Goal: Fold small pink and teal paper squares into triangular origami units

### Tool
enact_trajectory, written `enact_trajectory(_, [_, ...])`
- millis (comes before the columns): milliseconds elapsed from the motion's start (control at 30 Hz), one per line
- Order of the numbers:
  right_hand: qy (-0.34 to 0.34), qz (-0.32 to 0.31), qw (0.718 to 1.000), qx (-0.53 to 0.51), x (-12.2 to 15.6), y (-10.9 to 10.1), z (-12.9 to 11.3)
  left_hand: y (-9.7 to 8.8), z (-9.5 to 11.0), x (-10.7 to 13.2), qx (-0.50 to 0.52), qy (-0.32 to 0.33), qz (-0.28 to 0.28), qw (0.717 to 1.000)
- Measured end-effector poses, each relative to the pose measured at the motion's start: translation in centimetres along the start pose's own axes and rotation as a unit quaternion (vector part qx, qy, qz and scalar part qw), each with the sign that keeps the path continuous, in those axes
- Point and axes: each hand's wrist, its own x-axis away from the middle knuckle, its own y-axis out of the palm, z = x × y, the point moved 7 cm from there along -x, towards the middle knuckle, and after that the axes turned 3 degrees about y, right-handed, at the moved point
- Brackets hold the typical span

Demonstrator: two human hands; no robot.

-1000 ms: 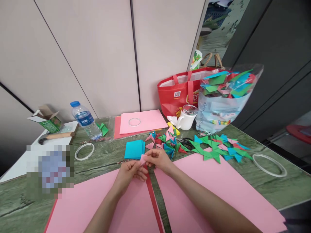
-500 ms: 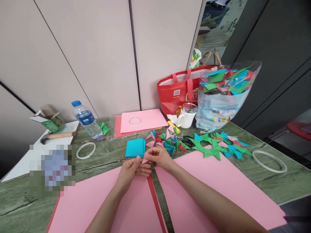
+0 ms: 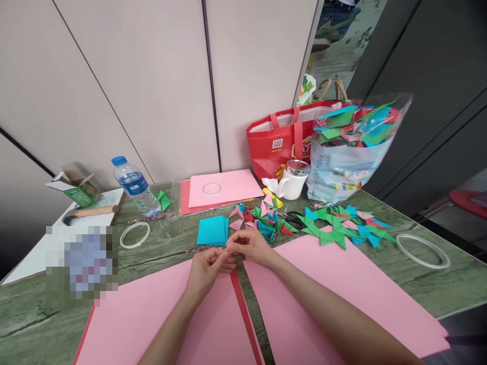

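Note:
My left hand (image 3: 210, 264) and my right hand (image 3: 248, 246) meet over the far edges of the pink sheets. Between their pinched fingertips is a small pink folded paper piece (image 3: 227, 250), mostly covered by the fingers. Just beyond them lies a stack of blue paper squares (image 3: 212, 230). Pink, green, blue and red folded paper pieces (image 3: 262, 217) are heaped past my right hand. Under my forearms are a left pink sheet stack (image 3: 144, 304), with a red strip along its edge, and a right pink sheet stack (image 3: 342, 294).
Green and blue folded stars (image 3: 331, 235), black scissors (image 3: 292, 219) and a tape roll (image 3: 422, 252) lie to the right. Behind stand a white mug (image 3: 293, 181), a red bag (image 3: 266, 144) and a plastic bag of folded pieces (image 3: 338, 167). A water bottle (image 3: 137, 187) and hammer (image 3: 91, 210) are left.
My left fingers have closed in on the pink folded paper piece, which now shows less between the fingertips. My right hand has stayed nearly in place.

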Motion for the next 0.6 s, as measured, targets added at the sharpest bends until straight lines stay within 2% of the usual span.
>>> enact_trajectory(133, [-0.005,-0.013,1.000,0.007,0.0,0.1,-0.2,-0.2,0.1,0.0,-0.052,0.021,0.004,0.998])
enact_trajectory(267, [-0.003,-0.038,0.999,-0.001,0.2,0.3,-0.4,0.3,0.6,0.0,-0.113,0.079,-0.042,0.990])
enact_trajectory(400, [-0.043,0.000,0.997,0.062,0.5,-0.1,-1.2,0.9,0.9,0.1,-0.133,0.104,-0.070,0.983])
enact_trajectory(500, [-0.076,0.028,0.989,0.123,0.8,0.0,-2.0,0.5,0.7,0.1,-0.112,0.094,-0.041,0.988])
enact_trajectory(600, [-0.085,0.028,0.989,0.119,0.9,0.3,-2.6,-0.4,0.8,0.0,-0.101,0.112,0.009,0.989])
